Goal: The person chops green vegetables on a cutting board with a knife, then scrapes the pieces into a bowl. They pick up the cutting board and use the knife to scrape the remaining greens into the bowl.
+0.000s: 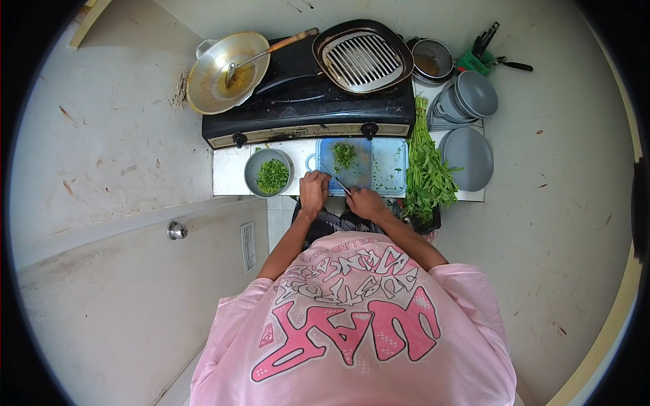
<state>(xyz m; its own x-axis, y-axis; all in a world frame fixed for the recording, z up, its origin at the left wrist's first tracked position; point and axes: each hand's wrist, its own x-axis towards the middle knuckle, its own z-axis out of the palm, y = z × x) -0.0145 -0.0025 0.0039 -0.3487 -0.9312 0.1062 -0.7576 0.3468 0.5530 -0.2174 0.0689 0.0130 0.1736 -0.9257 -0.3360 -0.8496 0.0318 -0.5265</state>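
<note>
My right hand (366, 204) grips the handle of a kitchen knife (335, 177), whose blade slants up and left over the near left part of a blue cutting board (358, 177). Close to the blade, at the board's near left corner, is my left hand (315, 192) with its fingers curled; whether it pinches anything is hidden. A small heap of chopped greens (344, 155) lies on the board's far side. Green scraps dot the paler blue section (390, 162) on the right. Left of the board, a grey bowl (250, 183) holds more chopped greens (272, 176).
Behind the board stands a black gas stove (304, 114) bearing a wok (203, 86) with a ladle (292, 40) and a grill pan (365, 58). Long-stemmed leafy greens (426, 157) lie to the right, beside grey plates (469, 160), stacked grey dishes (477, 94) and a green utensil basket (473, 64).
</note>
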